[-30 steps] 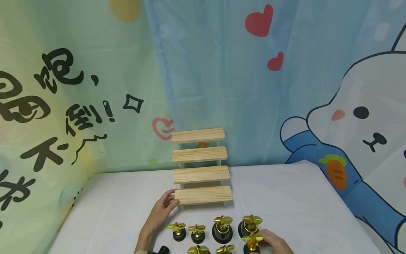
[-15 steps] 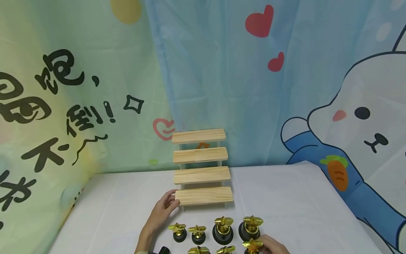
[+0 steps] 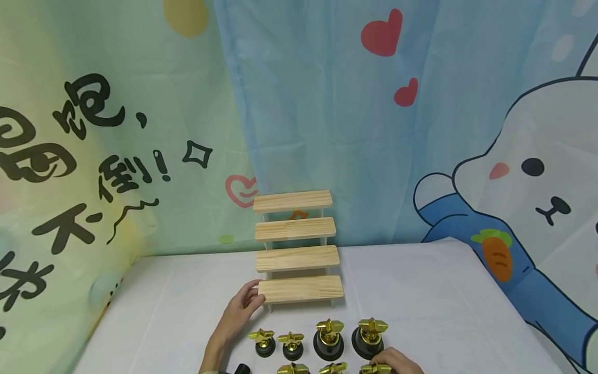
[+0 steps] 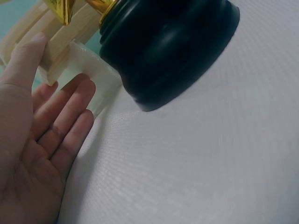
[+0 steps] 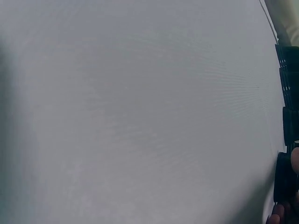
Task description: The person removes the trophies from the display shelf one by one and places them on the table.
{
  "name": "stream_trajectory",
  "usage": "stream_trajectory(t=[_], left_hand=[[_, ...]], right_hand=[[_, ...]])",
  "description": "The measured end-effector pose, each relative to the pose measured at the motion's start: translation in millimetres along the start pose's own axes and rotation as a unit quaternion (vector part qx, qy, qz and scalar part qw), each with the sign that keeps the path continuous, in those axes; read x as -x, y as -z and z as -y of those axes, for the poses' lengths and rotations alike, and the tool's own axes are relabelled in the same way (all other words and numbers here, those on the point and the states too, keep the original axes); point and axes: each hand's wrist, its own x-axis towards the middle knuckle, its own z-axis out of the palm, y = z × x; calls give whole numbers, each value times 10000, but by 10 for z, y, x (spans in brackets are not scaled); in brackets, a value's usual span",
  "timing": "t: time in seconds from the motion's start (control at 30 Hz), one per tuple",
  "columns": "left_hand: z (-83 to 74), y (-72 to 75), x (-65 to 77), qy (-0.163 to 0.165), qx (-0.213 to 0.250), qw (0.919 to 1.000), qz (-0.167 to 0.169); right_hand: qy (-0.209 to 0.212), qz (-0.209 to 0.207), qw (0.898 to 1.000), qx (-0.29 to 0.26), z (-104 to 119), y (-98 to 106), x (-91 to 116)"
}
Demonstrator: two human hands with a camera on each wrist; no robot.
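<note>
In the head view a four-step wooden display stand (image 3: pixel 299 289) stands at the back of the table. My left hand (image 3: pixel 238 311) holds the left end of its lowest plank. The left wrist view shows that thumb (image 4: pixel 29 60) against the plank's end (image 4: pixel 56 65), with the other fingers beside the clear support below. My right hand (image 3: pixel 398 360) grips a small trophy (image 3: pixel 375 369) with a gold top, at the bottom edge. In the right wrist view, its fingers (image 5: pixel 277 213) lie around the dark base (image 5: pixel 283 179), mostly cut off.
Several more gold-topped trophies with black bases stand in two rows before the stand, including a larger trophy (image 3: pixel 329 343) and a smaller trophy (image 3: pixel 264 344). A black object (image 3: pixel 242 369) shows by my left wrist. A printed curtain (image 3: pixel 299 130) hangs behind the white table (image 3: pixel 187 301).
My right hand has brought its trophy down toward the front row, and the trophy's gold star top has turned away from facing up. The left hand stays on the stand.
</note>
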Motion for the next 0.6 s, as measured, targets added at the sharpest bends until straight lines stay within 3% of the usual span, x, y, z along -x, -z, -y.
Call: stream_trajectory(t=[0.13, 0.3, 0.6], left_hand=[[1, -2, -3, -14, 19, 10000, 52], [-1, 9, 3, -45, 82, 9999, 96], [10, 18, -22, -47, 35, 10000, 27]], right_hand=[[107, -150, 9998, 64, -8, -26, 0], [364, -673, 9965, 338, -8, -104, 9], [-348, -1194, 9918, 280, 65, -168, 41]])
